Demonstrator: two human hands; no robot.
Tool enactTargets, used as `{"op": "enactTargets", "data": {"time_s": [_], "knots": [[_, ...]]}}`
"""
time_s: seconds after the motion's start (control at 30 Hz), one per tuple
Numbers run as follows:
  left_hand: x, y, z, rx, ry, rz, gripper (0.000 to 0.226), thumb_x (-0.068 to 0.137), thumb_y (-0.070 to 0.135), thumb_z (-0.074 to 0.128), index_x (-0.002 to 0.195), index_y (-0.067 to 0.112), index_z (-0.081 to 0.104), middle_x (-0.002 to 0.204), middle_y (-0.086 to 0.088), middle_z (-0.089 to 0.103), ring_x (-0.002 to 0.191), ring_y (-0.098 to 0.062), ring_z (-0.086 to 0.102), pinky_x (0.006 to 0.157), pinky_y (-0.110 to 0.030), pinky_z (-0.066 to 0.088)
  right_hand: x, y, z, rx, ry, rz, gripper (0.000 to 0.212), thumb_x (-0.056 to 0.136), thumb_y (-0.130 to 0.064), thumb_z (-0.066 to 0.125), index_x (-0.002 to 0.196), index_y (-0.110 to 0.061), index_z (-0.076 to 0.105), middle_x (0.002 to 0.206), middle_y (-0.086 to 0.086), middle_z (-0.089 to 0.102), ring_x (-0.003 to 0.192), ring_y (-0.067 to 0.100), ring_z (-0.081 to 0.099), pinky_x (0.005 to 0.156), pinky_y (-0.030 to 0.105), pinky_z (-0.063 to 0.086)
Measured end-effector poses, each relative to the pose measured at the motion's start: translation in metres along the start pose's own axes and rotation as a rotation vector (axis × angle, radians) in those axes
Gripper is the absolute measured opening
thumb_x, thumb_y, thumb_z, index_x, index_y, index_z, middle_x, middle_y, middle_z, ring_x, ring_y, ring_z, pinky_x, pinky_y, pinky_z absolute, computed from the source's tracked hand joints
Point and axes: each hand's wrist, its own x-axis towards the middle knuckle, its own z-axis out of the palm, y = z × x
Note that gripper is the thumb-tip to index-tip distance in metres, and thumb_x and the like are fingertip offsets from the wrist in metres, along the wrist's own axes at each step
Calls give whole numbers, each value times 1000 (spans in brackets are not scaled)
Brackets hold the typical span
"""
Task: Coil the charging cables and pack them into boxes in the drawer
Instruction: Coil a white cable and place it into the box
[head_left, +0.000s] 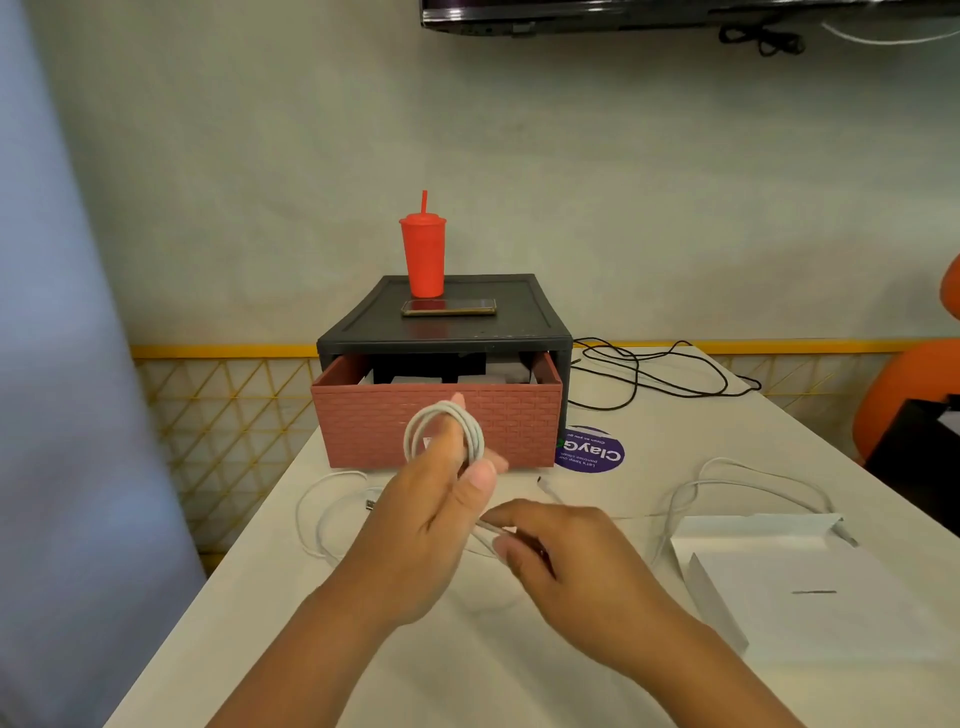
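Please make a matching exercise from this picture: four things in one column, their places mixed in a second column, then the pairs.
1 red cup
2 black cable
3 white cable coil
4 white box

a around the left hand's fingers
b on the drawer unit
c on the table, right of that unit
d open, at the table's right edge

Pairs: 1-b, 2-c, 3-a, 4-d

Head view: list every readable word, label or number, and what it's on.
"ClayG": purple round sticker on the table, upside down to the camera.
Smaller lines on the sticker: too blurred to read.
Dark mark on the white box: too small to read.
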Motion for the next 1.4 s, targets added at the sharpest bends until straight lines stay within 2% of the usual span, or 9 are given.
{"op": "enactTargets", "data": {"time_s": [0.17, 0.37, 0.47, 0.67, 0.77, 0.97, 1.07, 1.17, 1.4], "knots": [[-2, -22, -2, 205, -132, -16, 49, 82, 71, 24, 89, 27, 46, 78, 2, 51, 75, -13, 51, 75, -46, 47, 14, 5, -16, 2, 139, -1, 14, 84, -31, 58, 87, -24, 69, 76, -17, 58, 69, -2, 51, 61, 13, 41], [1, -15, -4, 52, -111, -16, 57, 81, 59, 39, 83, 6, 59, 64, -2, 47, 61, -13, 45, 58, -29, 39, 31, 6, -27, 79, 185, -62, 14, 76, -38, 61, 77, -27, 68, 72, -19, 57, 71, 1, 54, 58, 16, 43], [-2, -8, -7, -273, -55, -186, 37, 76, 52, 49, 79, 23, 72, 50, 5, 48, 51, -2, 45, 61, -18, 46, 33, 7, -32, 154, 234, -61, 11, 78, -33, 62, 77, -24, 70, 72, -15, 61, 72, 6, 56, 61, 18, 45], [-2, -8, -15, -1247, -121, -249, 35, 79, 39, 67, 85, 5, 72, 45, 8, 26, 39, -6, 30, 55, -23, 49, 25, 7, -24, 393, 314, 37, 21, 82, -25, 55, 84, -45, 59, 73, -34, 62, 72, -9, 57, 65, 4, 40], [1, -14, -17, -1636, -283, -141, 50, 102, 31, 29, 121, -10, 51, 62, -5, 36, 57, -18, 39, 83, -35, 48, 18, 8, -12, 382, 252, 73, 29, 90, -14, 56, 97, -43, 59, 71, -39, 59, 72, -12, 55, 67, 3, 39], [1, -16, -26, -1505, -39, -122, 53, 104, 28, 19, 137, -13, 27, 80, -19, 58, 76, -29, 57, 95, -40, 42, 9, 5, 7, 327, 121, 113, 36, 94, -15, 50, 123, -35, 52, 79, -42, 57, 78, -20, 51, 74, 2, 36], [7, -5, -23, -1386, 90, -97, 49, 94, 25, 46, 127, -10, 47, 68, -8, 58, 63, -18, 57, 84, -32, 51, 10, 3, 13, 234, 109, 70, 37, 95, -22, 49, 129, -36, 48, 116, -16, 64, 101, -9, 55, 82, 2, 38], [10, 3, -25, -1178, 245, -141, 50, 78, 32, 54, 118, 1, 61, 61, 0, 57, 58, -9, 56, 78, -27, 53, 15, -3, 17, 58, 99, -1, 41, 93, -36, 40, 132, -31, 49, 110, -4, 69, 98, 12, 61, 83, 20, 48], [16, 3, -21, -519, 137, -88, 45, 73, 17, 48, 110, 44, 48, 76, 9, 64, 76, 0, 57, 80, -21, 44, 22, -12, 13, -11, -9, -63, 36, 96, -26, 41, 132, -30, 46, 107, 2, 65, 92, 24, 58, 75, 33, 45]]}}
